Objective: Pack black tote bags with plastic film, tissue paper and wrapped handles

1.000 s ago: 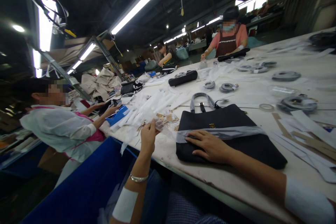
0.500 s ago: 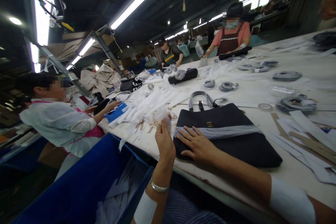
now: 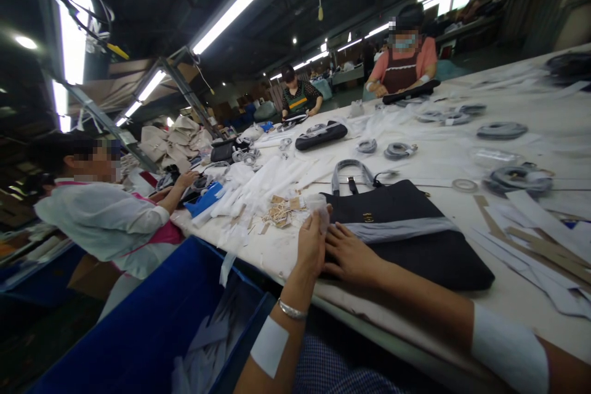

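Black bag (image 3: 415, 257) under right hand (image 3: 353, 257)

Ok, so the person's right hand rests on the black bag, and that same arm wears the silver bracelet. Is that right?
Not quite: the silver bracelet is on the other arm, at the wrist of the left hand, as the head view shows. The right hand does rest on the black bag.

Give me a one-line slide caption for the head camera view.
Right hand on a black bag, left hand holding thin wrap near its edge, at a cluttered white table.
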A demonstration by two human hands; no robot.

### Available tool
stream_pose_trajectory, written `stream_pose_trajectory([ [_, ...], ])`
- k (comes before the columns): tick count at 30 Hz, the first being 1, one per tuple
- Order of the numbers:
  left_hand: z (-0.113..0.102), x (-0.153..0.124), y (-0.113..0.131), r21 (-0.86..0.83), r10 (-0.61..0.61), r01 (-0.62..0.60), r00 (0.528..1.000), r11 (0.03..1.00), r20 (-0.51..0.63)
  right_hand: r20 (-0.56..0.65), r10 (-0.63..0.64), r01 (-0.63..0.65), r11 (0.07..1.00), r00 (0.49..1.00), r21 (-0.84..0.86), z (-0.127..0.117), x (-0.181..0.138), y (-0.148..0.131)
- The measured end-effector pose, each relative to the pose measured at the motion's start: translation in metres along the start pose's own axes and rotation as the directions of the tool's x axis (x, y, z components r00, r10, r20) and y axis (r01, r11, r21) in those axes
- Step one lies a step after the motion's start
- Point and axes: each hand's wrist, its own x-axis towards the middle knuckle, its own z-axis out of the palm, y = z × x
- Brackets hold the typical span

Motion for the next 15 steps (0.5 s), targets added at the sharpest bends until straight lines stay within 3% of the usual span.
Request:
stream_pose_trajectory([
  [2, -0.007, 0.004, 0.001, -0.198, -0.047, 0.042, 0.999, 0.979, -0.021, 0.029, 0.011, -0.011, 1.000, 1.000, 0.026, -0.002, 0.001, 0.001],
  [5, -0.015, 0.006, 0.002, -0.335, -0.089, 0.073, 0.995, 0.939, -0.034, 0.056, -0.008, 0.003, 0.996, 0.998, 0.088, -0.005, 0.003, 0.004],
  [11, -0.022, 0.006, 0.001, -0.355, -0.079, 0.056, 0.996, 0.933, -0.050, -0.018, -0.016, 0.020, 0.963, 1.000, 0.270, -0.014, 0.008, 0.008],
  [15, -0.022, 0.007, -0.007, -0.378, -0.088, 0.049, 0.992, 0.924, -0.087, -0.060, 0.016, -0.001, 0.973, 0.998, 0.231, -0.015, 0.008, 0.004],
])
